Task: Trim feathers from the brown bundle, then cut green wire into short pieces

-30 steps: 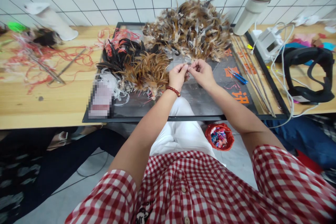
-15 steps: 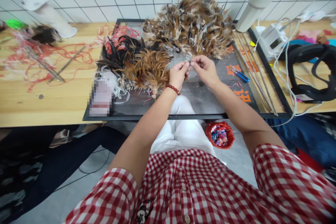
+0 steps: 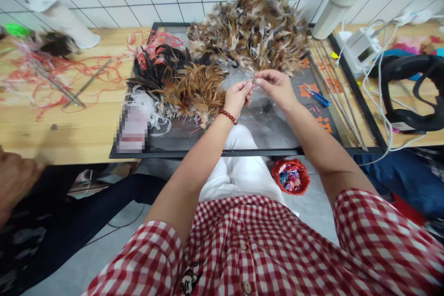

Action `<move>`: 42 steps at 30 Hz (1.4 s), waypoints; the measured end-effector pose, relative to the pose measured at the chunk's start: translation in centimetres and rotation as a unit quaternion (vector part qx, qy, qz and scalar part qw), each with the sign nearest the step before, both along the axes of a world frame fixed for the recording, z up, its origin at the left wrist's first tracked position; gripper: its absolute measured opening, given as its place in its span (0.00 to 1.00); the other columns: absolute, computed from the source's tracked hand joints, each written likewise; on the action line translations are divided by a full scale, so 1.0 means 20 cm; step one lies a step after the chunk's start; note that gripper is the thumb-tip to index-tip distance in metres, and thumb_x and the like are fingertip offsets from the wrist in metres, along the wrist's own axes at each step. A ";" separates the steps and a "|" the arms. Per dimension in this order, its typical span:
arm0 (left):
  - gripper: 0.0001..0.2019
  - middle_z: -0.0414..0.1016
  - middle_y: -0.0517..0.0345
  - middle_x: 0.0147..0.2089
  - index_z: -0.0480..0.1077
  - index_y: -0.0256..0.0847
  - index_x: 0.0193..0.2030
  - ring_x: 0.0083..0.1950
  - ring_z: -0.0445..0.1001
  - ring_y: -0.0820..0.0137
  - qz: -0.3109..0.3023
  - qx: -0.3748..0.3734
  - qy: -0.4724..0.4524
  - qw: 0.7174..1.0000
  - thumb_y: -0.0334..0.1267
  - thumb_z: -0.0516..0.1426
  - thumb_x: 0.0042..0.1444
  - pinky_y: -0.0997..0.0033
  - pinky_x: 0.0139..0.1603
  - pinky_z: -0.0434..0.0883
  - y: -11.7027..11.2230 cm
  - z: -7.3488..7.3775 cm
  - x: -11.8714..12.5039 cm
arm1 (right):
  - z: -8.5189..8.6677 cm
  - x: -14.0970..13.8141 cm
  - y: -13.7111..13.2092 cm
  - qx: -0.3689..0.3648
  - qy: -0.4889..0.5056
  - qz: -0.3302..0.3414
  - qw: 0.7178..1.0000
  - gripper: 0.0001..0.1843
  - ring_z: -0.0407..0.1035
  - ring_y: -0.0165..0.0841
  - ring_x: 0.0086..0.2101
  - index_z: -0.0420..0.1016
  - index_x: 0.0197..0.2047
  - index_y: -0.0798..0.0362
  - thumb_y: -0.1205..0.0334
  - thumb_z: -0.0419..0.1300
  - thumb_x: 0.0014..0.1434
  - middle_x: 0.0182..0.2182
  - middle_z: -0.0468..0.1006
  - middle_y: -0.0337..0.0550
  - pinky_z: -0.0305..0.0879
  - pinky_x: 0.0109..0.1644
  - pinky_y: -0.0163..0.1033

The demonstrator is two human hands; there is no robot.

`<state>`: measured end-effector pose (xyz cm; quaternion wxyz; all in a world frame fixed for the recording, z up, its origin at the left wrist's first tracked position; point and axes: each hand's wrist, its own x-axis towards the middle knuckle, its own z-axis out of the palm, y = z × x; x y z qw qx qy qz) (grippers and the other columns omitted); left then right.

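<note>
Over the dark board (image 3: 194,141), my left hand (image 3: 237,97) and my right hand (image 3: 276,87) meet fingertip to fingertip. Both pinch a small pale wisp that looks like a feather (image 3: 249,74); most of it is hidden by the fingers. Just left of my left hand lies a bundle of brown feathers (image 3: 196,90), with black feathers (image 3: 166,67) behind it. A large heap of brown and cream feathers (image 3: 251,30) rises beyond both hands, against the tiled wall. Blue-handled snips (image 3: 319,97) rest on the board to the right of my right hand.
Thin rods (image 3: 342,97) lie along the board's right side. A white bottle (image 3: 342,4), a charger with cables (image 3: 362,53) and a black headset (image 3: 412,92) stand beyond. Red strings (image 3: 100,71) spread leftward. Another person's hand (image 3: 15,180) shows at far left. Below sits a red basket (image 3: 305,180).
My right hand has turned slightly, its index finger now stretched above the pinch. My left hand stays nearly still. Another person's hand has come into view at the left edge.
</note>
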<state>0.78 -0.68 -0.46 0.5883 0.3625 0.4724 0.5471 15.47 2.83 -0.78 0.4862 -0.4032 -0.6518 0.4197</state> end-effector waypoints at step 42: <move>0.07 0.80 0.62 0.33 0.81 0.41 0.37 0.42 0.80 0.73 0.067 0.049 -0.067 0.994 0.41 0.70 0.56 0.76 0.44 0.75 0.05 -0.06 -0.01 | 0.02 -0.09 -0.06 -0.116 0.065 0.051 0.990 0.37 0.59 0.26 0.24 0.70 0.27 0.51 0.24 0.74 0.38 0.22 0.69 0.35 0.56 0.27 0.35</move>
